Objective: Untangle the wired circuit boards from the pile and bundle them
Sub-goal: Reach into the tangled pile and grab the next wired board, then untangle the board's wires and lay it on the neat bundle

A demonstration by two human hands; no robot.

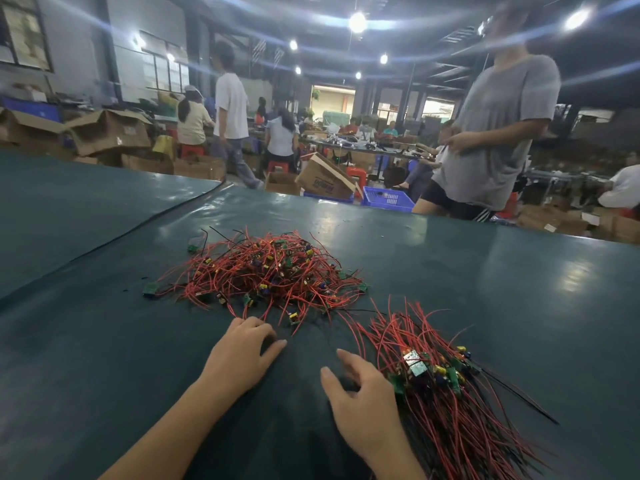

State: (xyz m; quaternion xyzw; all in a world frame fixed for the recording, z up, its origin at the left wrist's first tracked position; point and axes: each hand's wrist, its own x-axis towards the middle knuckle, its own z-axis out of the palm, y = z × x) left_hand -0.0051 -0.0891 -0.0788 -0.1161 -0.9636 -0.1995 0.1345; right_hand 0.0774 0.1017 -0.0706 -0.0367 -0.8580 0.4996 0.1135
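**Here, both hands sit low between pile and bundle**

The tangled pile (pixel 266 275) of red-wired circuit boards lies in the middle of the dark green table (pixel 104 341), with loose wire ends fanning out toward the person. The left hand (pixel 239 355) rests palm down at the pile's near edge. Its fingers are loosely bent with the knuckles up, and the thumb sticks out to the side, apart from them. The fingertips are hidden behind the knuckles, right at the nearest wire ends.

To the right and nearer lies the bundle (pixel 443 382) — boards gathered in the middle, red and black wires running roughly one way. The right hand (pixel 360 400) lies just beside it with fingers spread and relaxed, the outer ones touching its left edge.

Beyond the far table edge stand a person in a grey shirt (pixel 498 133), a blue crate (pixel 386 199) and open cardboard boxes (pixel 110 133).
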